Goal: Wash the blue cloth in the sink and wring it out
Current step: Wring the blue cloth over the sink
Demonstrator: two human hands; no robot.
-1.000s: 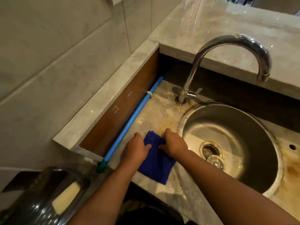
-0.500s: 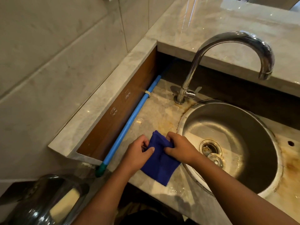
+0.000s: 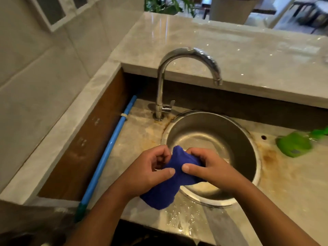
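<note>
Since no water showed at the spout of the tap (image 3: 160, 82) and the round steel sink (image 3: 234, 139) looked to hold none, the wash seemed, by my reckoning, hardly begun. Droplets (image 3: 181, 217) lay on the counter (image 3: 140, 144) near its front edge, but whether the blue cloth (image 3: 184, 159) was itself wet could not be told. It was held bunched over the near left rim of the sink, its upper fold above the bowl and its lower lump hanging over the counter's front strip. The left hand (image 3: 149, 173) and the right hand (image 3: 213, 167) met on it, thumbs almost touching, and the fingers (image 3: 159, 154) of both were curled and clamped on the cloth, a hold that suited either rubbing or the start of a twist. Left to do, as I judged it, were wetting under the tap, scrubbing, and a full wringing over the bowl. Counted from largest down, there was one counter, one sink, one tap with one lever (image 3: 170, 104), one blue pipe (image 3: 113, 141) along the left side, two hands, one blue cloth, one green object (image 3: 293, 145) at the right whose kind I could not make out, and one small hole (image 3: 264, 137) near it.
</note>
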